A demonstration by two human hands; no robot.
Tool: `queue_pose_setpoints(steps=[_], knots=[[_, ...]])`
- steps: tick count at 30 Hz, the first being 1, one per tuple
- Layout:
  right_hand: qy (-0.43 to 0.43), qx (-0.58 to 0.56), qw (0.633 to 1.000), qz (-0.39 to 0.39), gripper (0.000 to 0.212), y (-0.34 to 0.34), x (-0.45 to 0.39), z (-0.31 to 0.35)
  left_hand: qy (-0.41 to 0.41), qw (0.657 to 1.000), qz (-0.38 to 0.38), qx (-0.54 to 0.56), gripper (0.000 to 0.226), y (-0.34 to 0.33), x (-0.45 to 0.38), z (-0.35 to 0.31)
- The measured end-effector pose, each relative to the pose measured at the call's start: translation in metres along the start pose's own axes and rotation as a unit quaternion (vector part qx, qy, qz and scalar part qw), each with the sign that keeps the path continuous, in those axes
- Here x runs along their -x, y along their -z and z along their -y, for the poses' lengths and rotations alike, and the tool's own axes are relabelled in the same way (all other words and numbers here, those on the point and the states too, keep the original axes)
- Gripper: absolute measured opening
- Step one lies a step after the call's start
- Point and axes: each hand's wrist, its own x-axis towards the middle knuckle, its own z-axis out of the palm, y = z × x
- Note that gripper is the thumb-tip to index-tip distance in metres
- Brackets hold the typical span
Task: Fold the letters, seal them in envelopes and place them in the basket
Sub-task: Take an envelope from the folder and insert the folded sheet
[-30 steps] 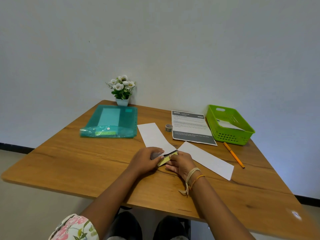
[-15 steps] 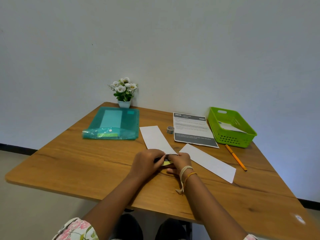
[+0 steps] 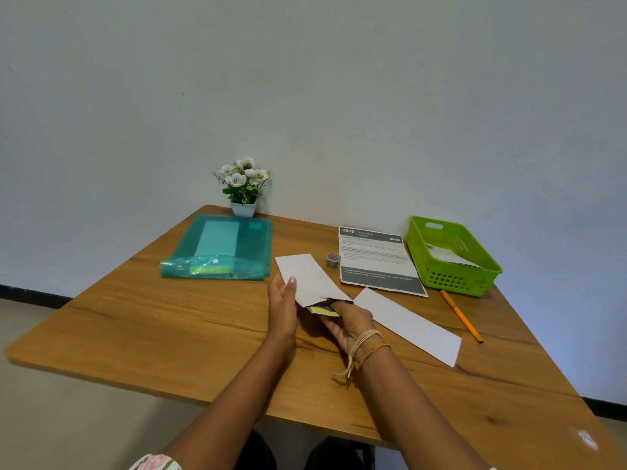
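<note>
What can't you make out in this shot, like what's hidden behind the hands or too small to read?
- Head view: most of the folded letter is hidden by the envelope and right hand.
- Printed sheet: body text too small to read.
- Green basket: its wall hides part of the paper inside.
- Left hand: palm side faces away.
</note>
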Motion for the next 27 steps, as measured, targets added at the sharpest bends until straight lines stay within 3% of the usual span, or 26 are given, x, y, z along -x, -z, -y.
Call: queue_pose_setpoints(steps=[3,7,9,11,13,16,17,18,19,23,27], knots=[[0.003,-0.002,1.000,0.007,0.024,0.000,0.004,0.001,0.071,0.986,0.002,0.149,0.051,-0.004,-0.006,-0.005],[0.017,0.043,0.999,0.009,0.026,-0.002,0.012,-0.004,0.186,0.934,0.042,0.303,0.055,-0.009,-0.005,-0.011],[0.030,0.114,0.993,0.012,0.019,-0.001,0.016,-0.007,0.234,0.913,0.079,0.326,0.065,-0.008,-0.001,-0.014],[0.045,0.256,0.966,0.004,0.018,0.000,0.019,-0.006,0.282,0.891,0.112,0.339,0.075,-0.006,0.000,-0.011],[0.134,0.463,0.876,-0.028,0.042,0.006,0.015,-0.006,0.308,0.878,0.122,0.346,0.081,-0.005,-0.001,-0.011],[0.375,0.686,0.616,-0.093,0.060,0.016,-0.002,-0.015,0.281,0.897,0.120,0.319,0.074,-0.004,-0.003,-0.009],[0.437,0.710,0.544,-0.097,0.063,0.018,-0.006,-0.019,0.274,0.906,0.117,0.299,0.070,-0.004,-0.002,-0.009],[0.484,0.716,0.496,-0.085,0.065,0.017,-0.009,-0.021,0.276,0.911,0.113,0.283,0.067,-0.005,-0.002,-0.008],[0.516,0.712,0.472,-0.064,0.065,0.016,-0.010,-0.022,0.280,0.912,0.111,0.277,0.066,-0.005,-0.002,-0.007],[0.558,0.698,0.449,0.000,0.044,0.009,-0.011,-0.022,0.281,0.916,0.106,0.267,0.067,-0.004,-0.004,-0.005],[0.579,0.676,0.456,0.010,0.034,0.005,-0.009,-0.020,0.253,0.915,0.094,0.298,0.059,-0.004,-0.006,-0.005]])
